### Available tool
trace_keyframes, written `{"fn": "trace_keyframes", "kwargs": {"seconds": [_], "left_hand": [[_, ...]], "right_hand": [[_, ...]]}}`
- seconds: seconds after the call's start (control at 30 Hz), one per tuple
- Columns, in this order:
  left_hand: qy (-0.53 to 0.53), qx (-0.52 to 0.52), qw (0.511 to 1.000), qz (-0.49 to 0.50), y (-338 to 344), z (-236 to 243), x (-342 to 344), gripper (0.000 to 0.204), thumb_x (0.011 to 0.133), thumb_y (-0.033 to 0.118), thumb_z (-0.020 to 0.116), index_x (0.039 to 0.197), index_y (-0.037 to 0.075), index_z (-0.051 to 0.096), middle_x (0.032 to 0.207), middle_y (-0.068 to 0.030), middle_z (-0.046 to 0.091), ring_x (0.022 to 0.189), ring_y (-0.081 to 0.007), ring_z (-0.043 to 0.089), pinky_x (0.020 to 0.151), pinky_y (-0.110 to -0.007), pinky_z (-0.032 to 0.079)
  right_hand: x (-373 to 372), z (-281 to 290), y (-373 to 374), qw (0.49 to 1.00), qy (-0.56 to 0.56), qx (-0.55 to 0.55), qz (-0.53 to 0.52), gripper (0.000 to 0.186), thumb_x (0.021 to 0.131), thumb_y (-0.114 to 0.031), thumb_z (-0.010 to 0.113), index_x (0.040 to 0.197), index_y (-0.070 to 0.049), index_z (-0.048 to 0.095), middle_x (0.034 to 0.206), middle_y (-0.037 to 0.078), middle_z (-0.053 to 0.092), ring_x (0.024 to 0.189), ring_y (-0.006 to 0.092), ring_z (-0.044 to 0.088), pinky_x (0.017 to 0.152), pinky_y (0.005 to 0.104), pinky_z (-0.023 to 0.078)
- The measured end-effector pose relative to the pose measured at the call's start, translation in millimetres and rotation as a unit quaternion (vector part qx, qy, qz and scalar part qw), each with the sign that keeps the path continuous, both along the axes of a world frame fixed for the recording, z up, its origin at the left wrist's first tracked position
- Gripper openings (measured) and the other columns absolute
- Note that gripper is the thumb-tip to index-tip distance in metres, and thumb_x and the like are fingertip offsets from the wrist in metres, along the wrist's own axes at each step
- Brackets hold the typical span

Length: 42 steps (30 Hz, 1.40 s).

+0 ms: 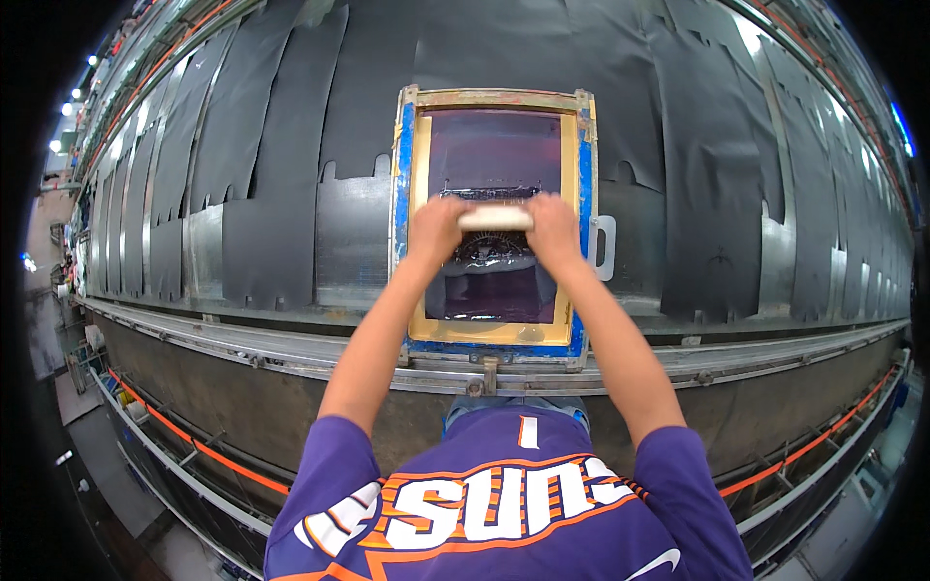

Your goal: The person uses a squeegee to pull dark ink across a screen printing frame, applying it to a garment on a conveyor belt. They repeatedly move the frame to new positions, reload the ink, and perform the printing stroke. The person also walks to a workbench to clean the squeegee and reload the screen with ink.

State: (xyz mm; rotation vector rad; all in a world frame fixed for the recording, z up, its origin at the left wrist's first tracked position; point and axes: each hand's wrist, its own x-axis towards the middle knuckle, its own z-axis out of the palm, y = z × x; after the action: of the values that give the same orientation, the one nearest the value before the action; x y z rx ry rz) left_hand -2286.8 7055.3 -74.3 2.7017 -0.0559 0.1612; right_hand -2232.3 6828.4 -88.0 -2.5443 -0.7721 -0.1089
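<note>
Both my hands grip a squeegee (496,218) with a pale, rounded handle, one at each end. My left hand (441,232) wraps the left end and my right hand (552,232) the right end. The squeegee lies across the middle of a screen printing frame (588,174) with blue and yellow tape round its edges. Dark purple mesh (494,145) fills the frame. Glossy dark ink (489,254) lies on the mesh just on my side of the squeegee. The squeegee's blade is mostly hidden under the handle and my hands.
The frame rests on a long metal table (354,242) along which many black sheets (712,194) lie side by side. A metal rail (736,363) runs along the table's near edge, against the frame's near end. A white handle-shaped piece (605,249) sticks out at the frame's right.
</note>
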Motion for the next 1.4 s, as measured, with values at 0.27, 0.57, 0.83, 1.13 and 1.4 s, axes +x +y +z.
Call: {"fn": "trace_keyframes", "kwargs": {"seconds": [0.27, 0.57, 0.83, 1.13, 1.4], "left_hand": [[-0.017, -0.044, 0.997, -0.062, -27, -2, -117, 0.041, 0.069, -0.01, 0.064, 0.105, 0.008, 0.072, 0.114, -0.007, 0.071, 0.107, -0.0296, 0.064, 0.093, -0.04, 0.051], [-0.027, -0.045, 0.998, -0.039, -42, -6, -134, 0.052, 0.065, -0.01, 0.071, 0.115, 0.007, 0.071, 0.124, -0.0089, 0.069, 0.12, -0.0313, 0.06, 0.106, -0.041, 0.047], [-0.056, -0.119, 0.991, -0.014, -52, -12, -186, 0.057, 0.064, -0.013, 0.064, 0.118, 0.005, 0.069, 0.13, -0.0111, 0.065, 0.126, -0.0335, 0.056, 0.11, -0.043, 0.044], [-0.058, -0.066, 0.996, 0.023, 8, 8, -198, 0.05, 0.067, -0.007, 0.068, 0.115, 0.007, 0.07, 0.122, -0.0098, 0.068, 0.119, -0.0318, 0.06, 0.104, -0.042, 0.048], [-0.005, -0.034, 0.999, 0.009, 0, 35, -183, 0.05, 0.071, -0.007, 0.067, 0.118, 0.007, 0.071, 0.125, -0.0094, 0.069, 0.119, -0.0327, 0.061, 0.106, -0.043, 0.047]], "right_hand": [[-106, 2, -49, 0.985, 0.119, 0.12, 0.03, 0.05, 0.075, -0.036, 0.082, 0.116, -0.012, 0.066, 0.109, 0.013, 0.058, 0.106, 0.0331, 0.056, 0.092, 0.0457, 0.046], [3, -69, -104, 0.892, 0.156, 0.301, -0.298, 0.03, 0.089, -0.024, 0.064, 0.114, -0.009, 0.063, 0.105, 0.026, 0.07, 0.104, 0.0467, 0.064, 0.09, 0.0534, 0.051], [0, 10, -88, 0.914, 0.04, 0.269, -0.301, 0.027, 0.094, -0.026, 0.065, 0.109, -0.005, 0.071, 0.1, 0.02, 0.073, 0.094, 0.0377, 0.071, 0.083, 0.0458, 0.054], [-21, -19, -10, 0.886, 0.087, 0.371, -0.264, 0.023, 0.097, -0.022, 0.062, 0.111, -0.005, 0.069, 0.1, 0.018, 0.073, 0.094, 0.03, 0.072, 0.084, 0.0413, 0.053], [-16, -13, -15, 0.867, 0.106, 0.417, -0.251, 0.019, 0.098, -0.017, 0.058, 0.114, -0.01, 0.066, 0.063, 0.017, 0.057, 0.056, 0.0271, 0.059, 0.057, 0.044, 0.044]]}}
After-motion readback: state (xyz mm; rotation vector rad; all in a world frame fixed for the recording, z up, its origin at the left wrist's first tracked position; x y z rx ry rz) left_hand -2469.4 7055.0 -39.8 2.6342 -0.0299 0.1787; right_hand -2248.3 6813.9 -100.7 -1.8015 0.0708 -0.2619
